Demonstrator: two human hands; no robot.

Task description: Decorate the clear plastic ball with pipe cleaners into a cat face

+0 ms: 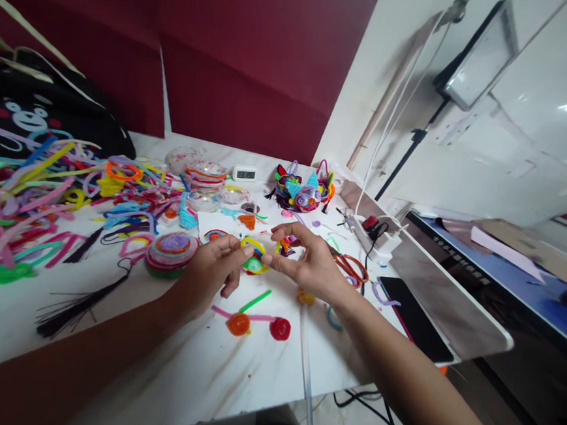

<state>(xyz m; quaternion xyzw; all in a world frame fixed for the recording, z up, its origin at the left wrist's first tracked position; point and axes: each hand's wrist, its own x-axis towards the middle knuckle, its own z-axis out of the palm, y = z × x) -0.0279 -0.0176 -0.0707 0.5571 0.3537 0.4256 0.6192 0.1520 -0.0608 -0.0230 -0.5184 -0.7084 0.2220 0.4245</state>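
Observation:
Near the middle of the white table, my left hand [218, 266] pinches a yellow fuzzy strip [252, 241] between thumb and fingertips. This strip arches over a small round piece with green and blue parts [254, 264]. Close by on the right is my right hand [306, 260], its thumb and index finger curved around the strip's other side; its exact contact is too small to make out. Below the hands lie an orange coil [238, 324] and a red coil [280, 329], along a pink strip, with a green strip [255, 301] slanting up.
Colourful fuzzy strips [35, 186] pile up at the left, beside a coiled disc stack [171, 254] and a black tassel [82, 305]. At the right are orange-handled scissors [352, 269], a power strip [372, 242] and a black phone [415, 318]. A clear glue stick [306, 371] crosses the front edge.

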